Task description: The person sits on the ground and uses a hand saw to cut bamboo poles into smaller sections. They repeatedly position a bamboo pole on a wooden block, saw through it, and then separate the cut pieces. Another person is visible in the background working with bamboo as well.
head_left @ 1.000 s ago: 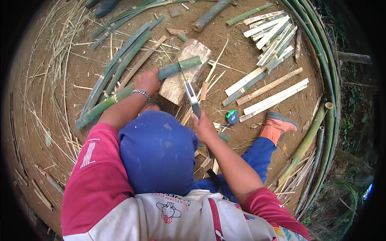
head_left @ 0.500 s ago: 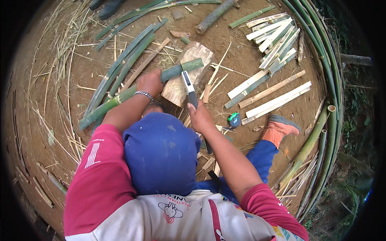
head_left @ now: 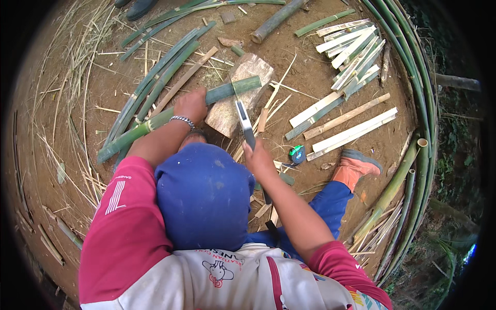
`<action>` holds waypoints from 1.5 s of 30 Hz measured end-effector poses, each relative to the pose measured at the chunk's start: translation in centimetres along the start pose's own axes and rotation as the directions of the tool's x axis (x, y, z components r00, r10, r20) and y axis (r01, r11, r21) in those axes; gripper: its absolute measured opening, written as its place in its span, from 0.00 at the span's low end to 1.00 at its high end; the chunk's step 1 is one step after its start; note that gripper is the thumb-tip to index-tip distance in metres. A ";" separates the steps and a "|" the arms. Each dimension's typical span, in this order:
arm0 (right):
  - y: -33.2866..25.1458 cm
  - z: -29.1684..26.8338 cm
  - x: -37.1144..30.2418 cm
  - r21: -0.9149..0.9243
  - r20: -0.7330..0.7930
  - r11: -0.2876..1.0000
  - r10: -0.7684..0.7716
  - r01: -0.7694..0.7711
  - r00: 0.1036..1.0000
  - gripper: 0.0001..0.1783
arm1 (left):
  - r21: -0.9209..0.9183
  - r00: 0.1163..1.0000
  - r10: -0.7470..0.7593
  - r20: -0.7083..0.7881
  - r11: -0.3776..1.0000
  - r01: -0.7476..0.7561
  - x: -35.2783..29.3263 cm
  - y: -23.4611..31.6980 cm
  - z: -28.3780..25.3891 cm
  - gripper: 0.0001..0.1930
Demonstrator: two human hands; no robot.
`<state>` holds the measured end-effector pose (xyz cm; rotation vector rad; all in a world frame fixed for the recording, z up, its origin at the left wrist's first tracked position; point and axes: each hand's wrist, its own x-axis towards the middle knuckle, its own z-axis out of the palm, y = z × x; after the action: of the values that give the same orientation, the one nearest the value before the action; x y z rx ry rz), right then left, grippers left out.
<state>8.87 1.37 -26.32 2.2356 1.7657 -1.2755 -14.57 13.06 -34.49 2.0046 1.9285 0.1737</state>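
Note:
My left hand (head_left: 190,107) is closed around a green bamboo pole (head_left: 220,92), pressing it across a pale wooden block (head_left: 251,68). In my right hand (head_left: 260,159) is the handle of a hand saw (head_left: 245,124) with a white and dark grey grip. Its thin blade crosses the bamboo near the pole's far right end, over the block. How deep the blade sits in the bamboo is too small to tell. My bent knee in blue trousers (head_left: 204,199) rises between my arms and hides part of the ground.
A blue-green tape measure (head_left: 297,154) lies right of my right hand. Split bamboo pieces (head_left: 354,46) are piled at the far right, and green strips (head_left: 155,77) lie at the left. Long bamboo poles (head_left: 424,98) curve along the right edge. Dark footwear (head_left: 141,9) shows at the top left.
The saw and my right hand have moved slightly toward me, and more blade shows beyond the white grip. My left hand still holds the bamboo on the block.

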 end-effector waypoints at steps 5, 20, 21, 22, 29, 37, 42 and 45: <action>11.0 3.9 -9.9 0.026 0.045 0.999 0.044 -0.046 0.998 0.27 | -0.011 0.996 -0.065 0.056 0.998 0.065 -0.3 0.5 0.3 0.11; 9.4 2.8 -8.8 -0.005 0.048 0.998 0.069 -0.069 0.996 0.26 | -0.010 0.999 -0.027 0.021 1.000 0.028 -0.6 0.1 0.2 0.11; 7.2 1.8 -5.8 0.000 0.035 0.999 0.045 -0.045 0.998 0.26 | -0.015 0.999 -0.030 0.025 0.999 0.031 -0.5 0.1 0.2 0.11; 4.1 0.7 -2.1 -0.020 0.023 0.999 0.026 -0.025 0.999 0.26 | -0.018 0.999 -0.030 0.023 0.999 0.030 -0.5 0.4 0.0 0.10; 4.4 1.2 -5.6 -0.028 0.051 0.997 0.078 -0.077 0.996 0.25 | -0.016 0.999 -0.022 0.034 1.000 0.023 -0.8 -0.1 -0.7 0.07; 1.2 1.0 1.7 0.019 -0.009 1.000 0.015 -0.015 1.000 0.27 | -0.019 1.000 -0.019 0.021 1.000 0.019 -0.4 1.1 -0.6 0.07; 2.6 0.3 -2.1 0.005 0.044 1.000 0.015 -0.015 0.999 0.26 | -0.013 0.997 -0.059 0.041 0.998 0.060 -0.2 0.2 -0.3 0.11; 10.7 2.2 -10.6 -0.018 0.080 0.993 0.116 -0.115 0.990 0.25 | -0.015 1.000 -0.002 0.004 1.000 0.002 -0.1 0.0 -0.2 0.08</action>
<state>16.11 -11.97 -26.24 2.2086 1.5885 -1.3073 -14.59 13.03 -34.32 1.9921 1.9212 0.1829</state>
